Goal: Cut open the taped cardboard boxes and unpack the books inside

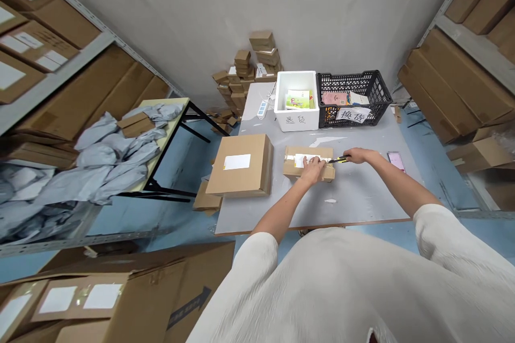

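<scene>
A small cardboard box (290, 168) with a white label and tape on top lies on the grey table (362, 201). My left hand (313, 169) rests on its top with fingers spread over the label, pressing it rather than wrapped round it. A yellow-and-black utility knife (341, 159) is gripped in my right hand (356, 155), to the right of the box. The knife's tip points left and meets the box's top near its right end, close to my left fingertips. Whether the blade has cut in is too small to tell.
A larger labelled carton (245, 179) stands left of the small box. Behind are a white foam bin (296, 119) with booklets and a black crate (378, 104). A phone (396, 161) lies at the right, a power strip (263, 109) at the back left. Grey parcels (98, 155) cover a side table.
</scene>
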### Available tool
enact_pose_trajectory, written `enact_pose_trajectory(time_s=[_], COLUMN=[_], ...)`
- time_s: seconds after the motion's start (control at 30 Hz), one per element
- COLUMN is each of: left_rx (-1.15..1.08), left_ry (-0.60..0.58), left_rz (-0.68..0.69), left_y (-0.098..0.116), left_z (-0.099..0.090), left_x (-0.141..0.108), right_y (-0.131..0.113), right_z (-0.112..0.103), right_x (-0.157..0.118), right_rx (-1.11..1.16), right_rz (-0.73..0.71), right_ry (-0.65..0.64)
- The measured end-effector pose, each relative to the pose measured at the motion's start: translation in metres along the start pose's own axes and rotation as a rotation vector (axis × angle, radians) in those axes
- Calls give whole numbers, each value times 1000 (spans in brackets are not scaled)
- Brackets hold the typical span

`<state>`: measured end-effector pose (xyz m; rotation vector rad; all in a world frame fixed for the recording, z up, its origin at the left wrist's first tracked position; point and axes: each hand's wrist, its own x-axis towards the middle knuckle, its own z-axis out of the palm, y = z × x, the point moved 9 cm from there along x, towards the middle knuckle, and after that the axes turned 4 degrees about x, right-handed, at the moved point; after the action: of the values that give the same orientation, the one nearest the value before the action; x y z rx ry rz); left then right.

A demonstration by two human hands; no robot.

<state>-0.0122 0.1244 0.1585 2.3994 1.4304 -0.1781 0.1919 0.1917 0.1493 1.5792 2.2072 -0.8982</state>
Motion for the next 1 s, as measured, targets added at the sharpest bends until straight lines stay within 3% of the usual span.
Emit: enact_pose_trajectory(time_s=[0.27,0.4,0.53,0.77,1.0], left_rx=[-18,-35,-88,-118,-177], left_ry=[19,-6,-6,-9,-68], left_rz=[30,17,-83,-221,-306], left_y=[-1,0,4,12,9], left_z=[3,3,-4,-1,5], left_x=[-1,3,13,28,40], right_y=[-1,8,13,19,22], right_z=[15,9,1,7,7], right_x=[-14,-13,-19,-38,-39], right_rx=[196,233,310,190,97], right_rz=[-33,-21,-3,49,74], right_ry=[-87,-28,56,73,87])
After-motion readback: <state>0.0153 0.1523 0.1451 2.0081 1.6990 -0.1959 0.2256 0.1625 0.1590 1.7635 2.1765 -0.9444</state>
